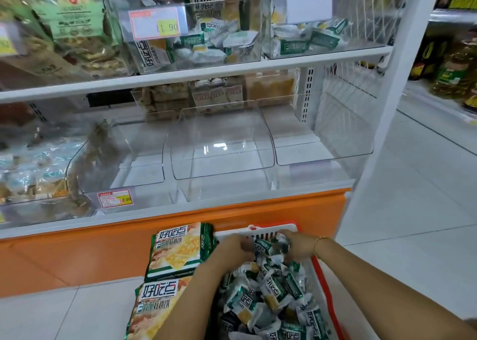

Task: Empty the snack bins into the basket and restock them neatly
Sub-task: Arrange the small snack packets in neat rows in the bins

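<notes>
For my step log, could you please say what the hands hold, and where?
The left hand and right hand each curl round small green-and-white wrapped snack packets atop the pile in the red-and-white plastic basket; the exact hold cannot be told.

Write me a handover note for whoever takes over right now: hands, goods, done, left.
Left hand and right hand: both down among the small snack packets at the far end of the basket; grip hidden.
The basket sits on the floor, piled with packets; two large snack bags lie beside it, on its left.
Done: three lower clear bins look empty.
Left: refill them neatly; upper bins hold packets.
</notes>
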The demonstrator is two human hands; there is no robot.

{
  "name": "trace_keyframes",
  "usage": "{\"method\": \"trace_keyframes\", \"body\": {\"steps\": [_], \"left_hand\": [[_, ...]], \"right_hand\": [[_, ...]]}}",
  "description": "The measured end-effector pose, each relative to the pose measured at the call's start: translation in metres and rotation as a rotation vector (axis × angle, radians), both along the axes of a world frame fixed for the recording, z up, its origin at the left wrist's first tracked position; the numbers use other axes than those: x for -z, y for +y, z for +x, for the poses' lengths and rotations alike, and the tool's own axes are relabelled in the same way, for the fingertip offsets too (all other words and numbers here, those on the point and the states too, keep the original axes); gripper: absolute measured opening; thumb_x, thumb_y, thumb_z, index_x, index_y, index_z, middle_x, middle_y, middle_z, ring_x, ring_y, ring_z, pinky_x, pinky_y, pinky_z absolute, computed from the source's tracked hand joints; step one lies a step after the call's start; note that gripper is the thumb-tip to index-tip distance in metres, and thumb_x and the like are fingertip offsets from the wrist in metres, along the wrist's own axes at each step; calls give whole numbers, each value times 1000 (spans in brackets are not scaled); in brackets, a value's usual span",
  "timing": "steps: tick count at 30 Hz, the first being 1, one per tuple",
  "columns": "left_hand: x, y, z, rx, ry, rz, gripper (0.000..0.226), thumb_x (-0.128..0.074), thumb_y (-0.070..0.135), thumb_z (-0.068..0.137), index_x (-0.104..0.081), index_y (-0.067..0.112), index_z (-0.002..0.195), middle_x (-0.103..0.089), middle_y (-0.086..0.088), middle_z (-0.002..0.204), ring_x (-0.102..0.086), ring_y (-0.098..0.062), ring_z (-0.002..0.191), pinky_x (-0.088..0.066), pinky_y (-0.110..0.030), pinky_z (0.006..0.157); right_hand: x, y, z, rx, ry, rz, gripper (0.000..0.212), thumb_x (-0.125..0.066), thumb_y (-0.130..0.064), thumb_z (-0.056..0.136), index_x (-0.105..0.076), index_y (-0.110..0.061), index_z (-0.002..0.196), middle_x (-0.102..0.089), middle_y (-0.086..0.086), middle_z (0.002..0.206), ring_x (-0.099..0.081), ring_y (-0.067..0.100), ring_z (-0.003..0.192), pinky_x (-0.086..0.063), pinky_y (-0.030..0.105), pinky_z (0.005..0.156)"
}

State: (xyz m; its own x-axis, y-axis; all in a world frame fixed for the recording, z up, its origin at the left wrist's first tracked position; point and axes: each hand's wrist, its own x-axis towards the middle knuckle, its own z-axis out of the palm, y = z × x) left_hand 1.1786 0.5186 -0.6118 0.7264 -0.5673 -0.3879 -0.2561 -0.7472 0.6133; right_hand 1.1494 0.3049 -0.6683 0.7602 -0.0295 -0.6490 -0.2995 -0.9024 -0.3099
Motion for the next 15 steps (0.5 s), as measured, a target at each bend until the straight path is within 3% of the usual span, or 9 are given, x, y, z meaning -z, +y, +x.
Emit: {"method": "trace_keyframes", "body": {"steps": [3,5,7,8,10,13,15], "left_hand": [[-65,2,30,-75,-205,-163,20,-65,21,89,-67,21,109,-67,4,105,-58,-6,88,-46,-15,77],[-121,9,50,-139,-362,-335,12,-64,19,89,-67,26,98,-68,7,91,-62,-7,82,-45,-11,69],[-183,19,67,-168,-571,-448,14,-64,20,88,-63,30,79,-66,12,74,-61,-1,70,-44,-11,64],[-212,24,74,-175,-682,-488,19,-64,23,88,-60,28,70,-62,12,66,-57,1,63,-41,-10,58],[-266,35,82,-191,-868,-583,29,-63,31,88,-53,20,63,-52,8,55,-46,-2,52,-35,-13,52],[-334,48,96,-197,-1071,-676,35,-57,34,85,-49,10,60,-47,4,51,-39,-4,47,-28,-15,47],[-369,51,113,-187,-1126,-625,36,-58,37,87,-51,11,62,-51,5,53,-40,-3,46,-31,-18,48]], "right_hand": [[-30,0,13,-96,105,-94,82,-69,-33,83,-23,-27,151,-45,5,145,-59,21,111,-53,35,89],[-80,4,27,-161,33,-149,69,-66,-51,80,-46,-24,140,-52,0,139,-55,22,118,-49,40,97],[-148,11,38,-200,-207,-76,40,-61,-49,85,-67,-19,110,-66,-1,114,-62,15,101,-52,32,88],[-185,16,40,-177,-366,17,26,-61,-44,88,-69,-19,91,-69,-5,95,-63,8,85,-52,25,78],[-262,28,35,-133,-650,212,27,-65,-34,89,-60,-20,67,-62,-9,63,-54,0,58,-43,14,60],[-361,37,30,-131,-1033,310,32,-67,-32,87,-56,-16,61,-54,-8,53,-47,3,51,-37,15,53],[-414,38,34,-159,-1188,296,31,-66,-33,86,-57,-17,61,-54,-7,52,-46,3,50,-36,13,51]]}}
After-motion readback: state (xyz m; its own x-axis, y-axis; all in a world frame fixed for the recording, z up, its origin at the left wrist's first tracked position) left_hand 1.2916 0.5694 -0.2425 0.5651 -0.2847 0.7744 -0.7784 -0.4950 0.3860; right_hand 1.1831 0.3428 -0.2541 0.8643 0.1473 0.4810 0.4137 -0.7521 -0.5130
